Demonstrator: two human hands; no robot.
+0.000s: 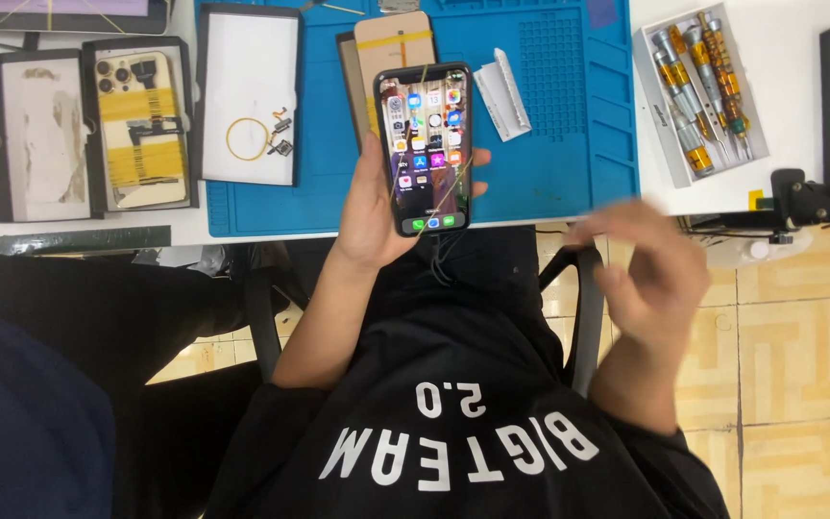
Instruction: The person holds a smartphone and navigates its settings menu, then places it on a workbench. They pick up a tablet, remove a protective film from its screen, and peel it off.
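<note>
The left hand (372, 207) wraps its fingers around a lit smartphone (427, 146) held over the tabletop (780, 183) edge, where a loosened grip could drop it, while the blurred right hand (650, 274) hangs open, empty.

Item, as I see it from the head camera: one black short-sleeved T-shirt, white block lettering across the chest. Forearms bare, no watch, no rings. Left grip (377, 207) and right grip (650, 274) ungloved. Dark trousers below.
</note>
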